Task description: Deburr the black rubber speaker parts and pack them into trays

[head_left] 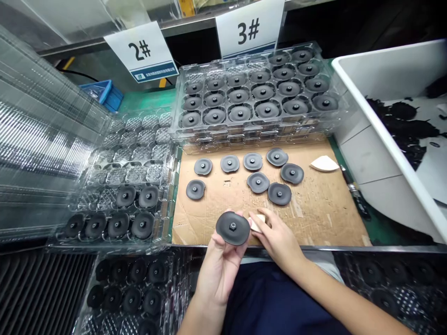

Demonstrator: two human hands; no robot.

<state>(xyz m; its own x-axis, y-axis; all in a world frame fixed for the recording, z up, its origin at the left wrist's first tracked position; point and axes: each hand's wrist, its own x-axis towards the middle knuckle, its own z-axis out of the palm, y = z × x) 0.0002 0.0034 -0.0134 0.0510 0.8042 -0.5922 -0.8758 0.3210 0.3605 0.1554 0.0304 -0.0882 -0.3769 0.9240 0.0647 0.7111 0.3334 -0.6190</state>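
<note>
My left hand (219,267) grips a dark grey disc (226,232) by its rim, with the flat face and its raised central stud turned up. Pinched in my right hand (281,239) is a small off-white wedge (259,222), likely a sponge, close against the disc's right edge. Whether it touches the rim I cannot tell. Beyond my hands, several similar discs (258,182) lie loose, stud up, on a cardboard sheet (216,223). Another white wedge (324,164) rests at the sheet's right side.
Stacked clear trays (260,128) of discs stand behind the cardboard. A partly filled clear tray (120,177) sits left. To the right are a dark-handled tool (359,202) and a white bin (387,153) holding black scraps. More trays (132,284) lie below the table edge.
</note>
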